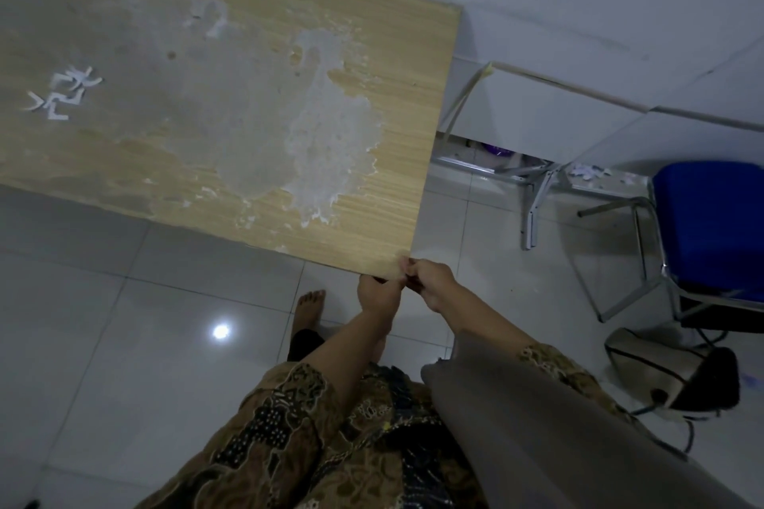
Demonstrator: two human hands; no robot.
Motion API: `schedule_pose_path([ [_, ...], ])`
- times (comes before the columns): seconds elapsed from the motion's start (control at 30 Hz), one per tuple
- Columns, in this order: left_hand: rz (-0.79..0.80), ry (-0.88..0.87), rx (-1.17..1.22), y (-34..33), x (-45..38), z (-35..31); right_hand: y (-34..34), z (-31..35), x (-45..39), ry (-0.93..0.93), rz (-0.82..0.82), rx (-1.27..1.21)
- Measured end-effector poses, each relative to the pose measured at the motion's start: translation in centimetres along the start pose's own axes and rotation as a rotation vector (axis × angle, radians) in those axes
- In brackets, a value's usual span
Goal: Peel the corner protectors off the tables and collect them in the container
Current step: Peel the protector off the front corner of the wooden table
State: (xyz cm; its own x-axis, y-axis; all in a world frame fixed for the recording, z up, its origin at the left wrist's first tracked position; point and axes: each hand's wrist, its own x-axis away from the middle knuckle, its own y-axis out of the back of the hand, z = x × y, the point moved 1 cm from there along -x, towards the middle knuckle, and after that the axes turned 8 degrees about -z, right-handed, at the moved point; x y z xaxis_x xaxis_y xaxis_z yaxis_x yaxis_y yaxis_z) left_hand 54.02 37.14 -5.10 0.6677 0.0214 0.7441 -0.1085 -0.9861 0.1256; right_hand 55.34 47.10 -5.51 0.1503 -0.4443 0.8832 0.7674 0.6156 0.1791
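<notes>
Both hands (407, 289) apparently pinch the table (289, 116) corner.

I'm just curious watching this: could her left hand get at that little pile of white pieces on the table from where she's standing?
Probably not. The left hand is at the table's near corner, and the white pieces lie far across the top.

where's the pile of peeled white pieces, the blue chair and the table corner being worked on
white pieces (62, 93), head view, middle of pile
blue chair (711, 219), head view, seat cushion
table corner (392, 260), head view, wood beside the fingers
</notes>
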Motion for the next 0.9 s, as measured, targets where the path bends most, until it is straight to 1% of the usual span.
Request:
schedule_pose_path([
  [0.07, 0.026, 0.001, 0.008, 0.2, -0.1, -0.1, 0.1, 0.1, 0.0, -0.001, 0.02, -0.007],
  [0.2, 0.177, 0.025, -0.023, 1.7, -0.7, -0.5, 0.5, -0.3, 0.6, 0.028, 0.09, -0.047],
  [0.3, 0.243, 0.127, 0.115, 2.6, -0.8, -0.7, 0.8, -0.7, 0.9, 0.028, 0.151, -0.067],
  [0.37, 0.202, 0.14, 0.142, 2.4, -0.7, -0.8, 0.7, -0.8, 0.8, 0.025, 0.138, -0.051],
  [0.47, 0.06, 0.07, -0.026, 1.3, -0.6, -0.6, 0.4, -0.5, 0.4, 0.034, 0.052, -0.026],
  [0.53, 0.008, 0.045, -0.087, 0.9, -0.2, -0.5, 0.3, -0.2, 0.4, 0.041, 0.022, -0.004],
  [0.6, -0.021, 0.056, -0.115, 1.0, -0.2, -0.7, 0.4, -0.1, 0.4, 0.045, 0.024, 0.009],
  [0.67, 0.039, 0.082, -0.108, 1.8, -0.7, -0.9, 0.6, 0.0, 0.6, 0.037, 0.055, 0.022],
  [0.77, 0.174, 0.177, 0.023, 3.2, -0.8, -1.7, 0.8, 0.1, 1.0, 0.063, 0.083, 0.119],
  [0.83, 0.204, 0.208, 0.048, 4.0, -0.9, -2.1, 0.9, 0.2, 1.3, 0.134, 0.022, 0.2],
  [0.9, 0.274, 0.257, 0.063, 4.8, -0.8, -2.6, 1.1, 0.4, 1.5, 0.259, -0.068, 0.277],
])
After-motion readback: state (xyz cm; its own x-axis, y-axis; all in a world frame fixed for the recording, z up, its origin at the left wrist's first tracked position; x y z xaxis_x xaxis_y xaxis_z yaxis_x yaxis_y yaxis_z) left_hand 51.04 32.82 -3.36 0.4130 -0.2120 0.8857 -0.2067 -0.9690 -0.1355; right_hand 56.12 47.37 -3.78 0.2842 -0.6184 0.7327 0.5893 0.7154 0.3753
